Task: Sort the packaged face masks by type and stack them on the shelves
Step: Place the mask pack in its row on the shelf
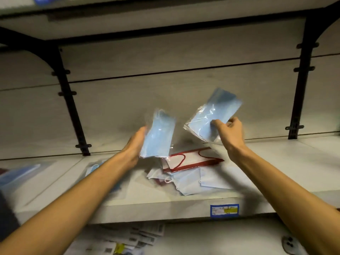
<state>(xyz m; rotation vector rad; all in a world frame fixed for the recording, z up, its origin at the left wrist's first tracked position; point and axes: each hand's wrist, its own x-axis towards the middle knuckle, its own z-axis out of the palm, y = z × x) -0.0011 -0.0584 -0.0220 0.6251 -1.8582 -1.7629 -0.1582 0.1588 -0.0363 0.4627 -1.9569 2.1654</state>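
My left hand (135, 144) holds a pack of light blue face masks (158, 136) in clear plastic, upright above the shelf. My right hand (230, 133) pinches a second, tilted pack of blue masks (213, 115) by its lower edge, higher and to the right. Below both hands, on the white shelf (276, 162), lies a loose pile: a red-edged mask pack (191, 161) and pale white-blue masks (198, 181). Another blue mask pack (93, 168) lies on the shelf to the left, partly hidden by my left forearm.
Black shelf brackets (73, 107) (301, 85) stand at left and right against the back panel. A blue price label (224, 210) sits on the shelf's front edge. More blue packs (18, 175) lie at far left. Printed packages (132, 240) fill the shelf below.
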